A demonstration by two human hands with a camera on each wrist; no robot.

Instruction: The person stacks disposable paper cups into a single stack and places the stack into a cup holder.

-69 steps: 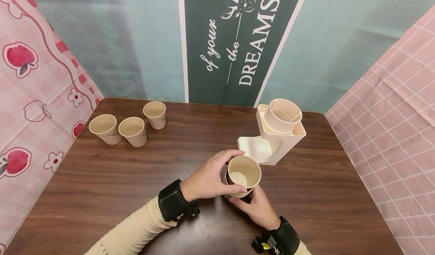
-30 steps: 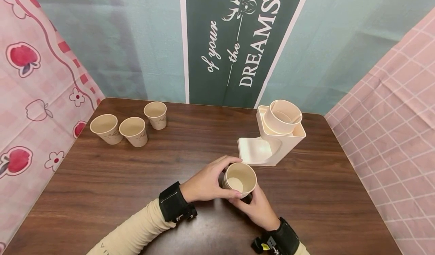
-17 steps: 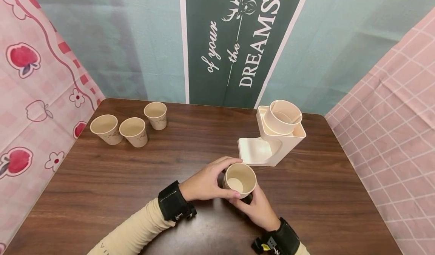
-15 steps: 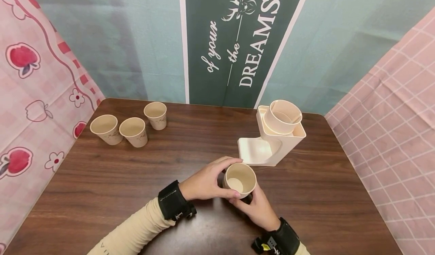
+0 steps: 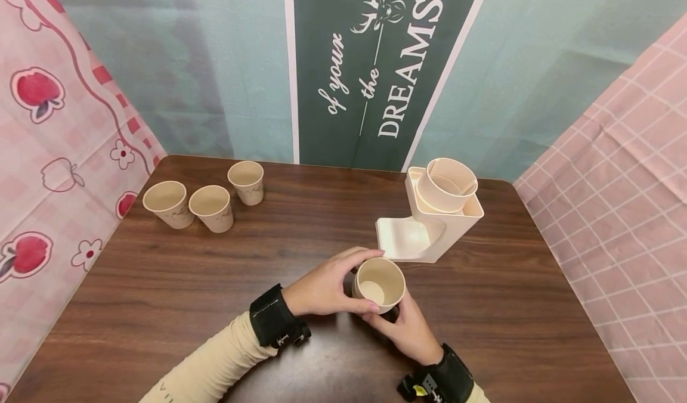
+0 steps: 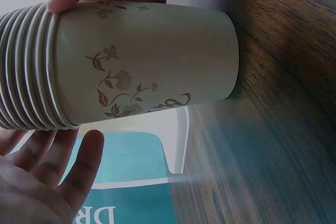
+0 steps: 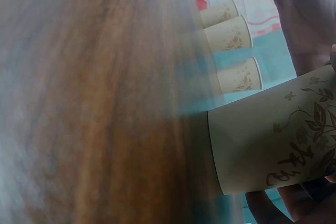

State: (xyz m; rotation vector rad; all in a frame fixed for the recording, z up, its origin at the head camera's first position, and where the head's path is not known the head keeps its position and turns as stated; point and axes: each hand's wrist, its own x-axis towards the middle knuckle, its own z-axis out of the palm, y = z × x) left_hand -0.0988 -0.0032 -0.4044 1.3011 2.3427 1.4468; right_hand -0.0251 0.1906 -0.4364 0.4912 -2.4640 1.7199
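Note:
A nested stack of beige paper cups (image 5: 380, 281) stands upright on the table in front of the person. My left hand (image 5: 328, 282) grips it near the rim, thumb on the near side and fingers on the far side. Lower down, my right hand (image 5: 409, 331) holds the stack from the right. The left wrist view shows several rims packed close together on the stack (image 6: 142, 61), with a brown floral print below them. The base of the stack (image 7: 262, 140) meets the wood in the right wrist view. Some fingers are hidden behind the cups.
Three single paper cups stand at the back left: one leftmost (image 5: 167, 205), one beside it (image 5: 212, 209), one farther back (image 5: 247, 182). Just beyond the stack is a cream plastic stand (image 5: 451, 230) with a round tub (image 5: 446, 185) on top. Cloth curtains (image 5: 236, 63) border the dark wooden table (image 5: 161, 284).
The top cup, raised and tilted over the stack 2.3 seconds ago, has gone down into it, with my left hand lowering slightly. Over the last second both hands stay almost still.

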